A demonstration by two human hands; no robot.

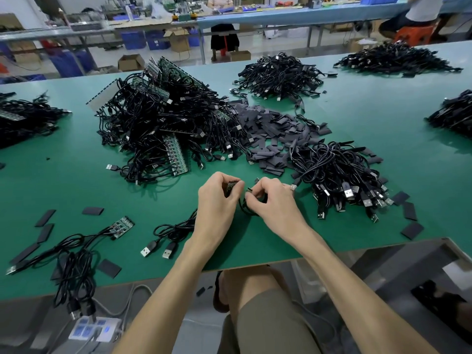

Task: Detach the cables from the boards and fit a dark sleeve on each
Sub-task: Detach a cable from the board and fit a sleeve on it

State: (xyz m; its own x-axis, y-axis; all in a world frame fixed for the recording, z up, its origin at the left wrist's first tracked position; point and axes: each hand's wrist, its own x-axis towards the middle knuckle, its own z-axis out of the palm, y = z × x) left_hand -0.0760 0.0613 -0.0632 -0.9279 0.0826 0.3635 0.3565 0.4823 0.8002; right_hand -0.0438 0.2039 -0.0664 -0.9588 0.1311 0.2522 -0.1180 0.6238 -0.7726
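Left hand: the left hand (pixel 217 198) is curling its fingers round a small dark board piece (pixel 231 186), holding it just above the counter (pixel 76 180).
Right hand: the right hand (pixel 273 200) is pinching the end of a black cable (pixel 245 211) between thumb and fingertips, just beside the left hand.
Cable in hand: it is looping down under both hands and lying on the counter; the fingers are hiding whether it is touching the board piece.
Uncut stock: a big tangle of cables and green board strips (pixel 166 123) is sitting beyond the hands, towards the left.
Sleeves: a heap of flat dark sleeves (pixel 270 129) is spreading out beyond the hands, between the tangle and a bundle to the right.
Right bundle: a bundle of black USB cables (pixel 339 175) is lying just right of the right hand, plugs pointing towards the near edge.
Near left: a short green board (pixel 122 226) with cables attached is lying near the counter's edge, and two USB plugs (pixel 158 249) are resting beside the left forearm.
Strays: single loose sleeves (pixel 93 210) are lying scattered at the near left and near right.
Far side: more cable piles (pixel 278 75) are sitting further back.
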